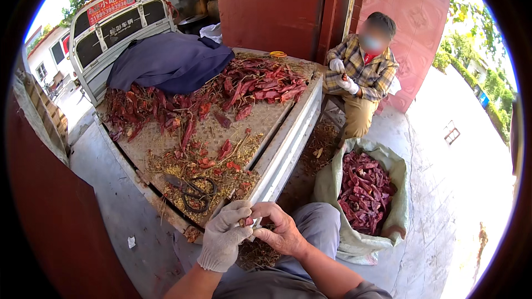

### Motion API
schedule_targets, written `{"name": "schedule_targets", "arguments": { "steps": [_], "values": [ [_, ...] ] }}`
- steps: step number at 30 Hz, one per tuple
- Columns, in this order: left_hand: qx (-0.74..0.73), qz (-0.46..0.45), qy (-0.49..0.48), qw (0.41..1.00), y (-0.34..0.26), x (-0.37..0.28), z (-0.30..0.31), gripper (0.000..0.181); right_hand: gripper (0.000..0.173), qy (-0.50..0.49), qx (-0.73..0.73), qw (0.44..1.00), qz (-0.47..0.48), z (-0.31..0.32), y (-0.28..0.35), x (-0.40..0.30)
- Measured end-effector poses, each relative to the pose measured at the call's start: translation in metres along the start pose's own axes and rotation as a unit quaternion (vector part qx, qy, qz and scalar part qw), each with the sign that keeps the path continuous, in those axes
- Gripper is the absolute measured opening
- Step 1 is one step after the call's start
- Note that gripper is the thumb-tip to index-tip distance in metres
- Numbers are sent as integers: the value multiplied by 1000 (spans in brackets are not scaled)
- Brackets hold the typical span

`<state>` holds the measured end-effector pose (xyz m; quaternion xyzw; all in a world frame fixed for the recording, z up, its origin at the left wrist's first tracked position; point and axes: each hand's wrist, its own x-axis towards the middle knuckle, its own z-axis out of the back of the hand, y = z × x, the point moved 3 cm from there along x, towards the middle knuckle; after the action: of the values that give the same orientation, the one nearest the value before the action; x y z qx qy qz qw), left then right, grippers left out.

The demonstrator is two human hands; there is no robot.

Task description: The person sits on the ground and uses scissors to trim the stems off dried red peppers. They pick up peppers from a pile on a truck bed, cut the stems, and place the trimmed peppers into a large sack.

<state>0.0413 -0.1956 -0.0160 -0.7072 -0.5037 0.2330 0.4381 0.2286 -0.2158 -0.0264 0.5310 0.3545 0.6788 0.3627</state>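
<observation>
My left hand [226, 232], in a pale knit glove, pinches a small piece of dried red chili pepper [248, 221] at the near corner of a truck bed [266, 131]. My bare right hand [282, 229] is right beside it, thumb and forefinger curved around the pepper's near end; whether they grip it is unclear. Just beyond my left hand, dark-handled scissors [195, 193] lie among yellow seeds and chili scraps [226, 166]. Farther back on the bed spreads a heap of dried red chilies [266, 81], partly under a dark blue cloth [170, 60].
On the floor to my right stands an open pale green woven sack [326, 182] holding dried chilies [365, 193]. Behind it sits a person [361, 70] in white gloves, holding a chili. A yellow ring-shaped item [278, 54] rests at the bed's far edge. Plant debris [318, 145] litters the floor.
</observation>
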Motion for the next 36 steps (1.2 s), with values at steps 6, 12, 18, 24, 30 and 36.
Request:
{"name": "schedule_targets", "arguments": {
  "steps": [6, 12, 18, 24, 30, 36],
  "values": [
    [-26, -8, 18, 999, 33, -15, 6, 42, 39, -30, -70, 996, -49, -6, 0, -15],
    [175, -64, -66, 980, 32, -22, 1, 39, 35, -66, -164, 984, 1, -14, 0, -22],
    [398, -174, -27, 900, 11, -23, 14, 44, 29, 18, -149, 983, -102, -21, -3, -32],
    [335, -151, 23, 930, 6, -26, 17, 38, 26, 52, -132, 987, -77, -30, 1, -30],
    [224, -34, -20, 974, 22, -26, 30, 18, 21, 109, -24, 985, -135, -35, -5, -34],
    [32, 42, -69, 996, 37, -30, 51, 27, 27, 153, 138, 936, -285, -35, 5, -34]
  ]
}}
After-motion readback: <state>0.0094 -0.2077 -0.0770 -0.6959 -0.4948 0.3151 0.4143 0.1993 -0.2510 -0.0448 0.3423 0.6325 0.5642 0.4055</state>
